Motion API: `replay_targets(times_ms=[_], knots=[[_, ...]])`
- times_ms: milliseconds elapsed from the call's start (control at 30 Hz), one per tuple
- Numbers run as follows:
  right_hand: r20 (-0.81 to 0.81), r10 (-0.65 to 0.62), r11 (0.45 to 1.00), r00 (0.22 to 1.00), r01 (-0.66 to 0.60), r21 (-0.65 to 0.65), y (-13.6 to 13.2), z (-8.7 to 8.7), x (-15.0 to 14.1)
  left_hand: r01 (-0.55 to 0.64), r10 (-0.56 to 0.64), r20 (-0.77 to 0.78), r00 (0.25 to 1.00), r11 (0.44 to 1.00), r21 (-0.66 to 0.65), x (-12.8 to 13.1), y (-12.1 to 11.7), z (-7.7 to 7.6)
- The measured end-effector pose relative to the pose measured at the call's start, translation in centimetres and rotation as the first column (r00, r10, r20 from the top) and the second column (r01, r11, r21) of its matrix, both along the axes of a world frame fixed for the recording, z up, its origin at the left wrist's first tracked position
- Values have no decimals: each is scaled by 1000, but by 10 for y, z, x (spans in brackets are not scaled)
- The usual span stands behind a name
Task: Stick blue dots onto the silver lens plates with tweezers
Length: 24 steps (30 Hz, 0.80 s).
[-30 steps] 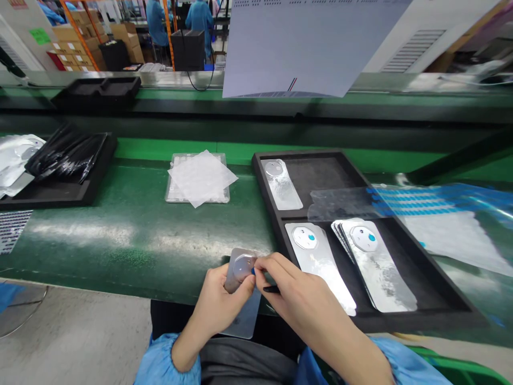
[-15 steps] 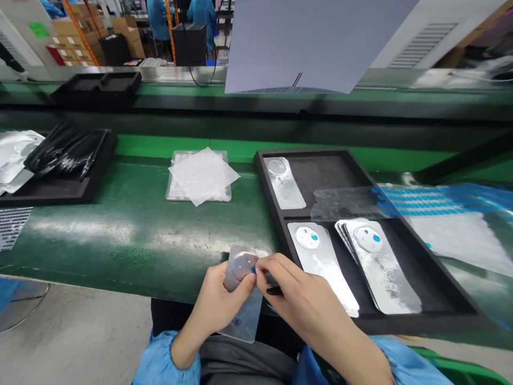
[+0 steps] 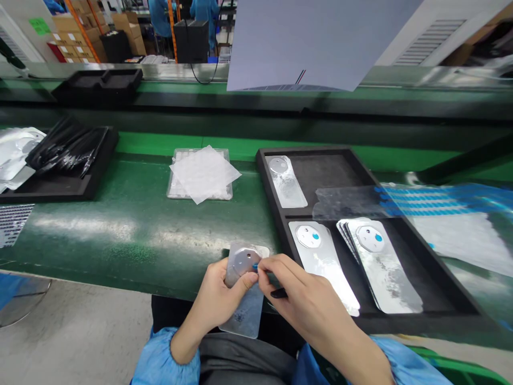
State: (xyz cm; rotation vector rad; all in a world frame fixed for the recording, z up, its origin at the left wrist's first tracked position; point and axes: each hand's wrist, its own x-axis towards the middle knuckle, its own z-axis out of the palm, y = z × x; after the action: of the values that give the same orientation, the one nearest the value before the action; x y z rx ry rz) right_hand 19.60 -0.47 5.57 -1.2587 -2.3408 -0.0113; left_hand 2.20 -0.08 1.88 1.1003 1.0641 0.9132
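My left hand (image 3: 218, 302) grips a silver phone back cover (image 3: 243, 291) with a round camera bump, held upright over the near edge of the green bench. My right hand (image 3: 298, 297) pinches a small blue tab on the cover's camera ring with thumb and forefinger; a thin black tool pokes out under its fingers. Just to the right lies a black foam tray (image 3: 401, 326) holding one cover (image 3: 323, 259) in its near left slot, a stack of covers (image 3: 380, 264) beside it, and a single cover (image 3: 285, 181) in the far slot.
A clear tray with white sheets (image 3: 202, 174) lies mid-bench. A black tray with dark bags (image 3: 60, 155) sits at the left, silver covers beside it. Clear film with blue stripes (image 3: 420, 200) drapes over the right tray. An empty black tray (image 3: 98, 84) rests on the far rail. People in blue work behind.
The hands stay nearly still; the cover in my left hand tilts slightly more toward me while my right fingers keep pinching the blue tab. The view has shifted a little left.
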Motion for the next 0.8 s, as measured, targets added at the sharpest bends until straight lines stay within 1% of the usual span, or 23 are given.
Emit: replay_targets(times_ms=[133, 300, 367, 467, 533, 567, 600, 633, 667, 700, 733, 767, 800], knots=[[-11, -8, 1000, 1000, 8, 5, -1, -1, 2, -15, 15, 22, 1000, 1000, -17, 0, 1, -2], [-44, -1, 1000, 999, 1, -8, 0, -2, 1, -29, 30, 20, 999, 999, -37, 0, 3, 0], [-82, 0, 1000, 997, -2, -28, 2, 2, -1, -29, 30, 12, 999, 999, -42, 0, 3, 0], [-203, -13, 996, 979, -5, -88, -2, 15, 4, -39, 38, -29, 999, 998, -56, 0, 1, -1], [-296, -91, 988, 951, 48, -150, -14, 27, 24, -49, 44, -65, 997, 996, -74, -1, 1, -1], [-321, -179, 973, 930, 120, -196, -23, 32, 40, -49, 42, -75, 996, 995, -92, -1, 1, -2], [-349, -293, 949, 890, 225, -221, -36, 37, 60, -46, 37, -78, 996, 992, -115, -1, 1, -1], [-319, -466, 874, 825, 374, -310, -50, 40, 83, -38, 28, -72, 997, 989, -141, -2, 1, -1], [-274, -673, 734, 687, 576, -359, -66, 42, 107, -29, 18, -64, 998, 985, -167, -2, 1, 0], [-233, -822, 567, 520, 711, -415, -83, 43, 130, -23, 12, -60, 998, 982, -187, -3, 1, 1], [-214, -896, 443, 388, 764, -469, -100, 42, 151, -16, 3, -66, 998, 979, -201, -4, 0, 2], [-204, -928, 372, 311, 782, -500, -117, 40, 169, -18, 0, -84, 996, 977, -211, -5, 0, 3], [-188, -937, 349, 294, 781, -519, -133, 37, 182, -33, 8, -116, 993, 975, -219, -7, 0, 3]])
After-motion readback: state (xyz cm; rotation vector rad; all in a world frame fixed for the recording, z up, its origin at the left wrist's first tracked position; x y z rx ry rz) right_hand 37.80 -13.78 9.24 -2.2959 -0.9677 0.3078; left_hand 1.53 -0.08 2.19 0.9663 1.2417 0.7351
